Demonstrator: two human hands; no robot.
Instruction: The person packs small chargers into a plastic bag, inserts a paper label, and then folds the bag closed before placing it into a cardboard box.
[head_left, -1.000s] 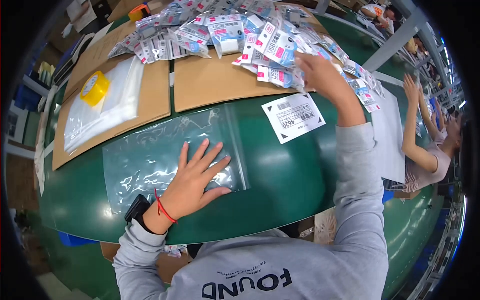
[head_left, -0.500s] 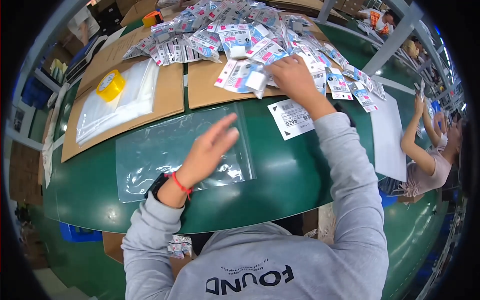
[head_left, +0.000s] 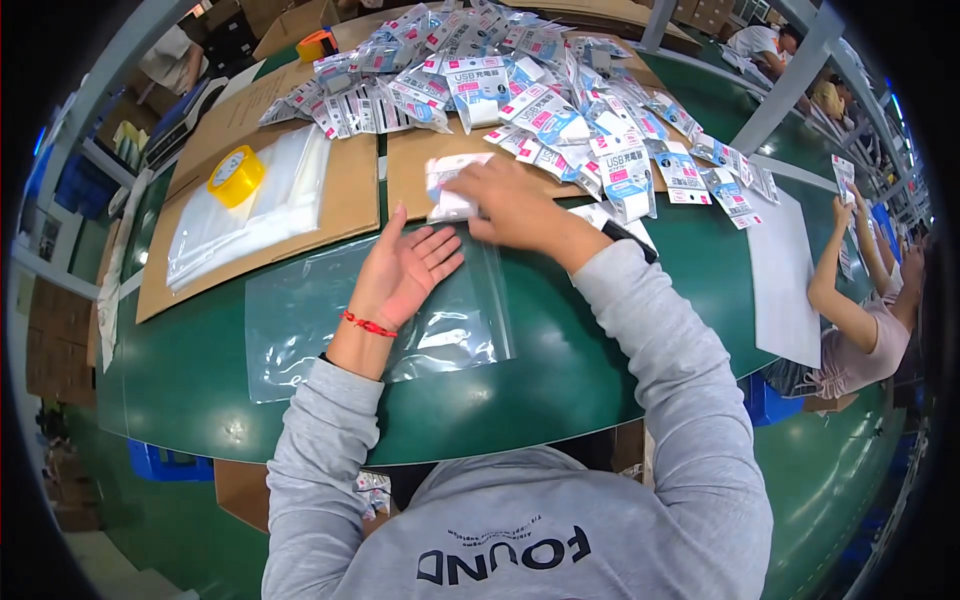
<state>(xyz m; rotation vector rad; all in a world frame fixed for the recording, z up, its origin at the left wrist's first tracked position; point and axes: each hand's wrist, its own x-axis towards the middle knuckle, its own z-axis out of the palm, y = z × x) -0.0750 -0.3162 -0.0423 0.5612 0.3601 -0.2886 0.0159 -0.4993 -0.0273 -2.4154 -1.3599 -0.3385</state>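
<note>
A large clear zip bag point(head_left: 300, 320) lies flat on the green table point(head_left: 560, 370). My left hand point(head_left: 405, 270) rests on it with the palm turned up and the fingers apart, holding nothing. My right hand point(head_left: 500, 200) is closed on a small white and pink packet point(head_left: 447, 190), just beyond the bag's far edge and close to my left fingertips. A heap of similar small packets point(head_left: 520, 80) covers the cardboard sheet behind.
A stack of clear bags point(head_left: 250, 215) with a yellow tape roll point(head_left: 236, 176) on it lies on cardboard at the left. A white sheet point(head_left: 785, 270) lies at the right, where another person point(head_left: 850, 310) leans on the table.
My right hand has drawn a packet back from the heap toward the bag. My left hand has turned palm up on the bag.
</note>
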